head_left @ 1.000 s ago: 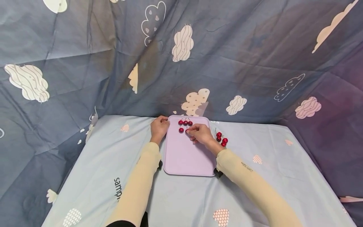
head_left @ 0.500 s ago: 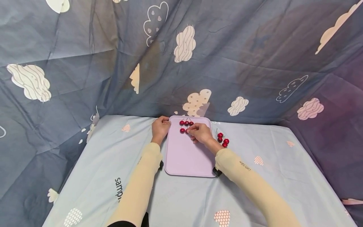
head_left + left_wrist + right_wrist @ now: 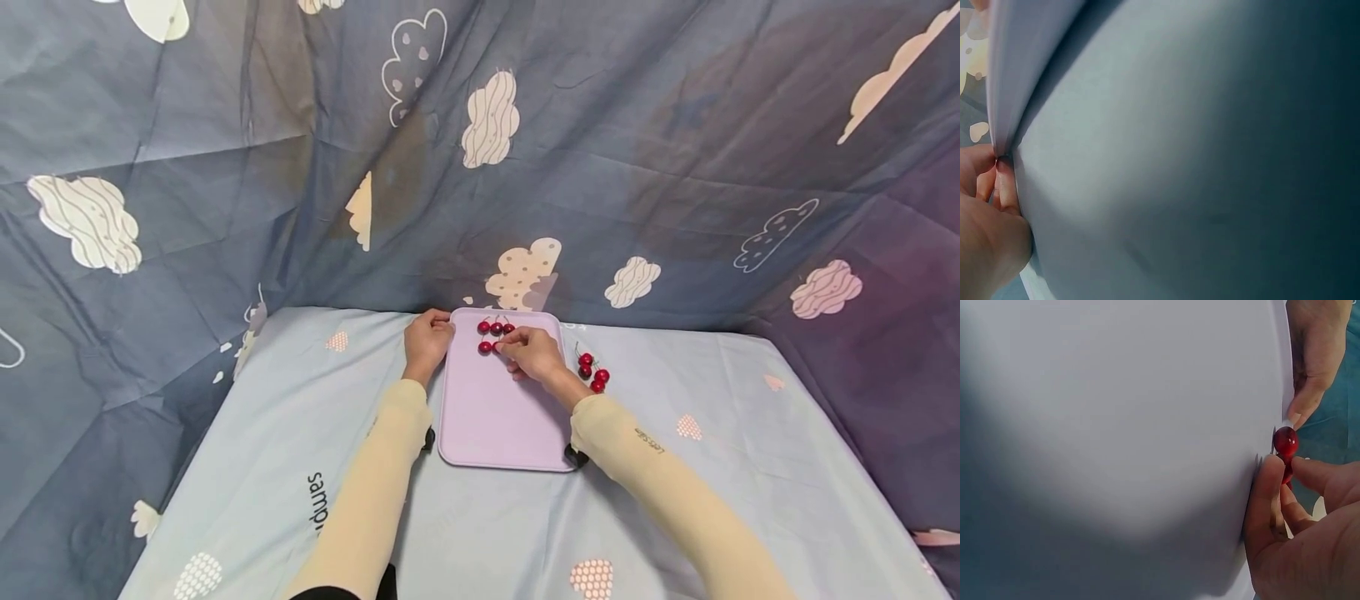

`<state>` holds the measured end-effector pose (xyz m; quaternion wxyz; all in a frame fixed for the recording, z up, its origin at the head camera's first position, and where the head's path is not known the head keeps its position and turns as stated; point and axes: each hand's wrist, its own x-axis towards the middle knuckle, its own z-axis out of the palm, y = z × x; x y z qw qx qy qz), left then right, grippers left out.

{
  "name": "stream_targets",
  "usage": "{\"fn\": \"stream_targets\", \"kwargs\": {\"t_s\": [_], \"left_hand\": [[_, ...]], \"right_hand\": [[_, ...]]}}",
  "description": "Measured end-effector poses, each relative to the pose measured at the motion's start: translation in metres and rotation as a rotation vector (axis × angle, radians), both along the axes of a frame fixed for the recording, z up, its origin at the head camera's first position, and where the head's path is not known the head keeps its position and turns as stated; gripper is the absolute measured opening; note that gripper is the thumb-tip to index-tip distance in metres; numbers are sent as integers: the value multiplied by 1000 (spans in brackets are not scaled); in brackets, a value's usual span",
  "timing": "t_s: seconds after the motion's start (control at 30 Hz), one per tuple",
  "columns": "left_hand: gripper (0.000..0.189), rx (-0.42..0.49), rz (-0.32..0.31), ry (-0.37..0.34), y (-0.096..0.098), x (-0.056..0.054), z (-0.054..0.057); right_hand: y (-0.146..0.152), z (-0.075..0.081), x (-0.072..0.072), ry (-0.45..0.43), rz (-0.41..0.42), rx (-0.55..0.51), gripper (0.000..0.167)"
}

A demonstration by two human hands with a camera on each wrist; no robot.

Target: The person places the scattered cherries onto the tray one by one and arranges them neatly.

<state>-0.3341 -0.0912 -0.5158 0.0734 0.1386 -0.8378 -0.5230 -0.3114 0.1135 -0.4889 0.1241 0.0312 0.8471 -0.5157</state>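
Note:
A pale purple tray [image 3: 498, 421] lies lengthwise on the cloth. My left hand [image 3: 427, 342] grips its far left edge; in the left wrist view, thumb and fingers [image 3: 1007, 187] pinch the rim. Over the tray, my right hand [image 3: 534, 354] pinches a red cherry [image 3: 497, 347] between thumb and fingers, low at the tray surface. Just left of it sits another cherry [image 3: 484, 347], and a row of three, with its middle cherry [image 3: 497, 329], lies beyond. The right wrist view shows the pinched cherry [image 3: 1287, 475] partly covered by fingertips.
Several stemmed cherries [image 3: 585, 372] lie in a loose cluster on the light blue cloth [image 3: 712, 500], right of the tray. A dark patterned fabric wall [image 3: 420, 208] rises behind the far edge, with more fabric at both sides.
Both hands keep their places, the left at the tray edge and the right at the same cherry. The head view has shifted slightly.

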Motion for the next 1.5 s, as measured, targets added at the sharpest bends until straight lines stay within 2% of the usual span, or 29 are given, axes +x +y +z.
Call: {"fn": "stream_targets", "kwargs": {"t_s": [0.2, 0.3, 0.47, 0.57, 0.8, 1.1, 1.23, 1.37, 1.5], "left_hand": [[20, 4, -1, 7, 2, 0, 2], [20, 8, -2, 3, 1, 1, 1], [20, 10, -4, 4, 0, 1, 0], [20, 3, -7, 10, 1, 2, 0], [20, 7, -15, -2, -1, 1, -2], [23, 19, -37, -5, -2, 1, 1], [23, 27, -40, -7, -3, 2, 2], [23, 25, -43, -2, -1, 3, 2], [22, 16, -37, -3, 0, 3, 2]], "right_hand": [[6, 0, 2, 2, -24, -74, 21], [10, 3, 6, 8, -28, -79, 22], [19, 19, 18, 16, -36, -58, 27], [30, 31, 26, 9, -41, -88, 30], [66, 44, 51, -4, -36, -277, 31], [124, 49, 70, -108, -62, -509, 24], [141, 47, 75, -136, -99, -481, 25], [152, 42, 79, -148, -173, -432, 24], [159, 33, 81, -151, -238, -431, 14]]}}
